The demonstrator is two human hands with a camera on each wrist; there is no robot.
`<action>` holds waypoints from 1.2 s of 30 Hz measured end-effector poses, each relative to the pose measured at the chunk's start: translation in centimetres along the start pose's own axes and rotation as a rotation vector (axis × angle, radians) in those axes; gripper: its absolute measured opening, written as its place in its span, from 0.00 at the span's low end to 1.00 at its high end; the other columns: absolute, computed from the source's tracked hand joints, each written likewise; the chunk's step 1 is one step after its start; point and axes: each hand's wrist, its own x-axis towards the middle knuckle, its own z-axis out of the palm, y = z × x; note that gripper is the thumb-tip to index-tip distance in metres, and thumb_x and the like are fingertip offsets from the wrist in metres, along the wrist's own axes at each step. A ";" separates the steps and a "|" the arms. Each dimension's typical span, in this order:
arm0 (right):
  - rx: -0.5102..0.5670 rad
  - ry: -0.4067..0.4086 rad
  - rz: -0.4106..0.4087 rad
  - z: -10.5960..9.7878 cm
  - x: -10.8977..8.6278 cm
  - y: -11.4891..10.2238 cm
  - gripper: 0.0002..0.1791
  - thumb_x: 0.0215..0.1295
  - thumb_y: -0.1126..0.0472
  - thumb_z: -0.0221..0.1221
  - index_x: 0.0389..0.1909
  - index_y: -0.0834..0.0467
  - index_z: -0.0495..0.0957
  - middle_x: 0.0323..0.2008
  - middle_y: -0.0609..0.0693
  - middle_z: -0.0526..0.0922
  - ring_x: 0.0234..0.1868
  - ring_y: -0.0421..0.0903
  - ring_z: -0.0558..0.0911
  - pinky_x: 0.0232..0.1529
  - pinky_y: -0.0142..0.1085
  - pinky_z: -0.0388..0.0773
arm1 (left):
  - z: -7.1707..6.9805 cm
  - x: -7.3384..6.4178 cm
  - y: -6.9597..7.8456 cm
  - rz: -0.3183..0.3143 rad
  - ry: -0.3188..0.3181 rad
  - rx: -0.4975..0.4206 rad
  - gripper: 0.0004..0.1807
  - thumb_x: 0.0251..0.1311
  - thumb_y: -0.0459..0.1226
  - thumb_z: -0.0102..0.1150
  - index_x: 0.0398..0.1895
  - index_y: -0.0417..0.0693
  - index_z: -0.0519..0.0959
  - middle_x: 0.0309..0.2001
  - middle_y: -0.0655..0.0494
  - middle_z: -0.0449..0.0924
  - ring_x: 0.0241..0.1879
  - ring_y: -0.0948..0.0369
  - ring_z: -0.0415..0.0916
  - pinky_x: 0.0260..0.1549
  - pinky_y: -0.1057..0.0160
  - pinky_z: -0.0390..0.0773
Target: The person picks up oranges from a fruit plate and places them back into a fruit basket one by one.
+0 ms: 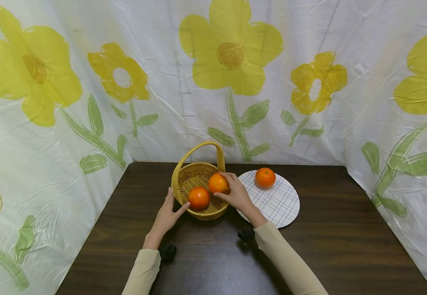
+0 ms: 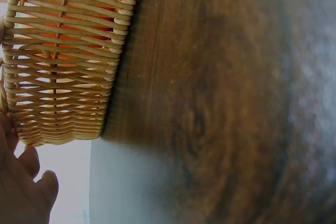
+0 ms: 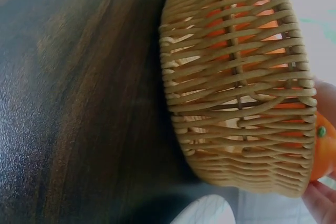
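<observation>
A woven basket point(image 1: 206, 214) with a tall arched handle stands on the table. Inside, at the near side, lies an orange point(image 1: 198, 198). My left hand point(image 1: 164, 217) holds the basket's left side, its thumb at the near rim beside that orange and its other fingers along the outside. With thumb and fingers, my right hand point(image 1: 236, 194) grips a second orange point(image 1: 218, 183) at the basket's right rim. In the right wrist view this held orange point(image 3: 324, 153), with its green stem end, shows just past the rim. The wicker wall point(image 2: 68, 51) hides most of the inside in the left wrist view.
Right of the basket, a round white plate point(image 1: 277, 205) with a blue grid carries another orange point(image 1: 265, 178). The dark wooden table point(image 1: 346, 229) ends at a white curtain point(image 1: 184, 102) with yellow flowers. Black wrist devices sit by both cuffs.
</observation>
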 end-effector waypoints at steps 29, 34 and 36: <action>-0.160 -0.053 -0.038 1.5 0.7 0.3 0.41 0.49 0.48 0.69 0.64 0.54 0.66 0.57 0.57 0.69 0.55 0.56 0.72 0.46 0.53 0.76 | 0.2 0.1 -0.1 0.020 0.013 -0.013 0.46 0.56 0.63 0.51 0.70 0.77 0.34 0.74 0.60 0.30 0.72 0.46 0.36 0.62 0.35 0.49; -0.192 -0.049 -0.028 1.7 0.9 0.3 0.40 0.49 0.47 0.69 0.64 0.53 0.67 0.56 0.55 0.70 0.55 0.54 0.72 0.46 0.52 0.76 | 0.2 0.0 0.0 0.019 0.011 -0.020 0.46 0.56 0.63 0.51 0.70 0.77 0.34 0.74 0.60 0.29 0.72 0.47 0.35 0.62 0.35 0.49; -0.209 -0.054 -0.021 1.8 1.0 0.3 0.40 0.49 0.47 0.69 0.64 0.52 0.67 0.56 0.55 0.70 0.55 0.54 0.72 0.47 0.52 0.76 | 0.2 0.0 0.0 0.018 0.011 -0.024 0.46 0.56 0.63 0.51 0.70 0.77 0.34 0.74 0.61 0.28 0.72 0.47 0.35 0.62 0.35 0.49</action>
